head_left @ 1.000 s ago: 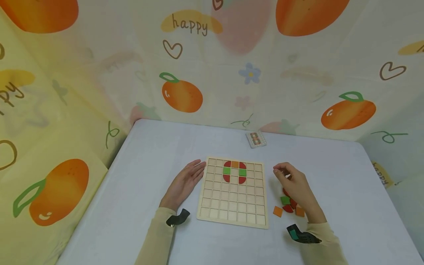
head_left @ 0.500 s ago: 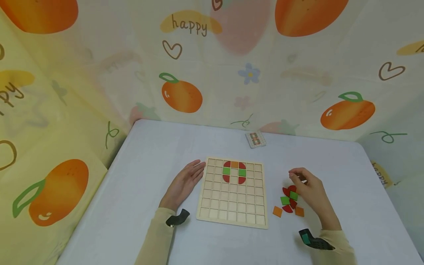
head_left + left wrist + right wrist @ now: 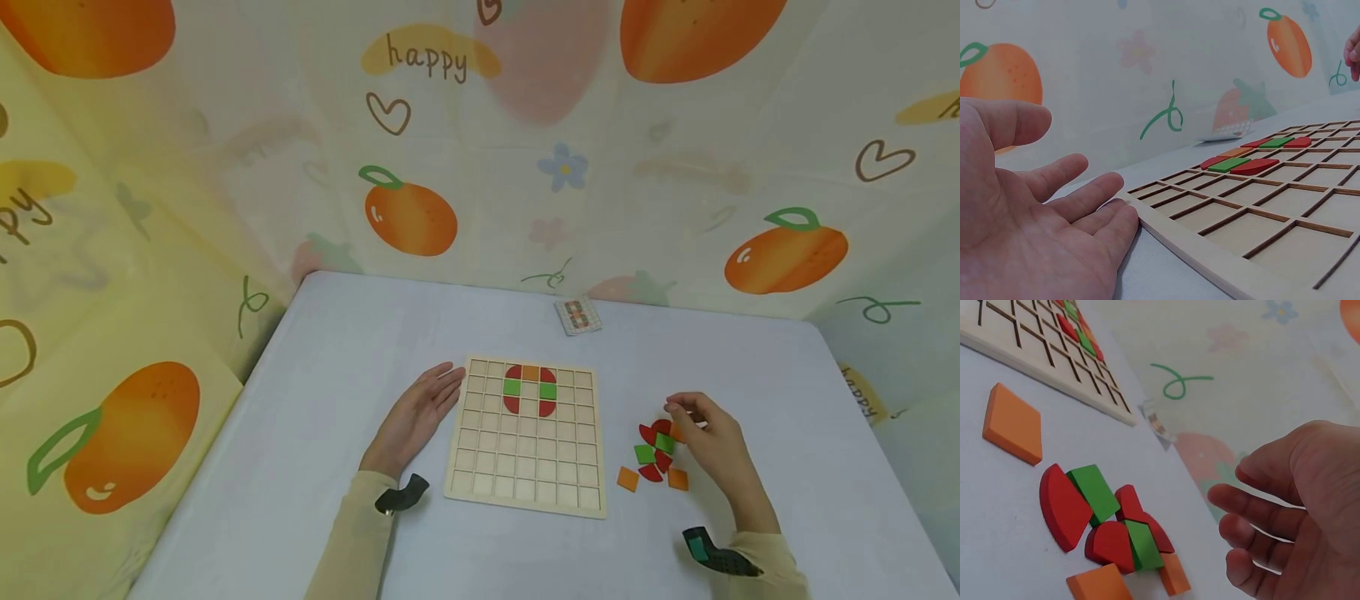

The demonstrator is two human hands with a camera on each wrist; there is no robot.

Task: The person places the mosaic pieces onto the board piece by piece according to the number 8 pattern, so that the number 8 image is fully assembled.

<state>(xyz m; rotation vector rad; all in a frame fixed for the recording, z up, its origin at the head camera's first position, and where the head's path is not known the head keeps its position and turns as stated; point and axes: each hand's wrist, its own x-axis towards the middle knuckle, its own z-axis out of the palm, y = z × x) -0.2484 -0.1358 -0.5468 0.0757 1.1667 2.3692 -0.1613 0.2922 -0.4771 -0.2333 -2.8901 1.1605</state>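
Observation:
A wooden grid board (image 3: 525,454) lies in the middle of the table. Near its far edge, red quarter-round tiles, green tiles (image 3: 512,387) and one orange tile (image 3: 531,372) sit in its cells around a bare cell. My left hand (image 3: 415,421) rests at the board's left edge, palm turned inward and fingers extended, holding nothing. To the board's right, my right hand (image 3: 712,437) hovers beside a loose pile of tiles, its fingers loosely bent with nothing between them. In the right wrist view the pile shows red tiles (image 3: 1063,509), green tiles (image 3: 1094,492) and orange tiles (image 3: 1013,422).
A small stack of pattern cards (image 3: 578,317) lies near the table's far edge, behind the board. One orange tile (image 3: 627,478) sits apart, between board and pile. A fruit-print cloth (image 3: 487,208) hangs behind the white table (image 3: 360,325).
My right hand has drawn back from the board's right side, moving rightward and slightly nearer, and more of the tile pile shows. The left hand and the tiles stay put.

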